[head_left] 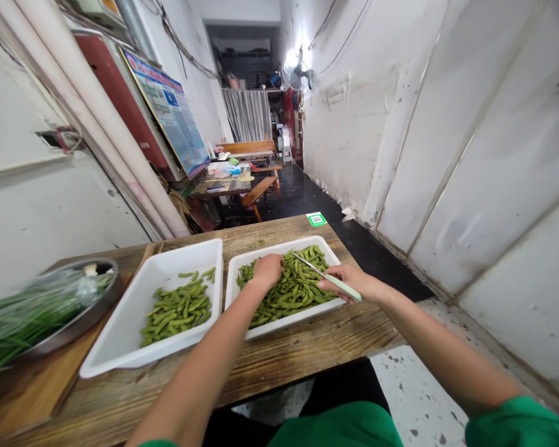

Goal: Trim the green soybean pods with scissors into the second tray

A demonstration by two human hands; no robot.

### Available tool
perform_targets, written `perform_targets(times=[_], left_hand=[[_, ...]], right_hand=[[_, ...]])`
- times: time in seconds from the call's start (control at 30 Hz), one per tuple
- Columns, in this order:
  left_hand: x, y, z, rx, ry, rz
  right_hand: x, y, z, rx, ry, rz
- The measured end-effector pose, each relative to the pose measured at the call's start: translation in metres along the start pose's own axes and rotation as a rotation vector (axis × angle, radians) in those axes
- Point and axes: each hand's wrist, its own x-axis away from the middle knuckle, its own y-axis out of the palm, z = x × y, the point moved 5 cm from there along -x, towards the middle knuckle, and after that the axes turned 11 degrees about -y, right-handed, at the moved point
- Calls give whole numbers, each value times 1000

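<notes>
Green bean pods: heaped in the right white rectangular plastic tray
Left hand: at the pods; cannot tell its grip
Right hand: holds slim pale-green-handled metal tool
Left white plastic tray: fewer pods

A small eatery is suggested by the wooden benches, wall poster and code sticker on the table.

My shirt is green, its short right sleeve loose and the left sleeve just a rim in view. Below the table's near edge my trousers show black. Both forearms are bare, down to my left hand and right hand.
</notes>
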Motion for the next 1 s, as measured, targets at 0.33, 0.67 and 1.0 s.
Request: perform_targets(times=[0.33,0.67,1.0], left_hand=[[2,-11,-23,276,-43,-3],[33,-13,-23,1107,-129,-137],[34,-13,-19,1004,1,1]], right_hand=[[-5,6,-7,-112,-90,71],[-18,12,-19,118,-88,16],[-25,19,-14,100,-2,-6]])
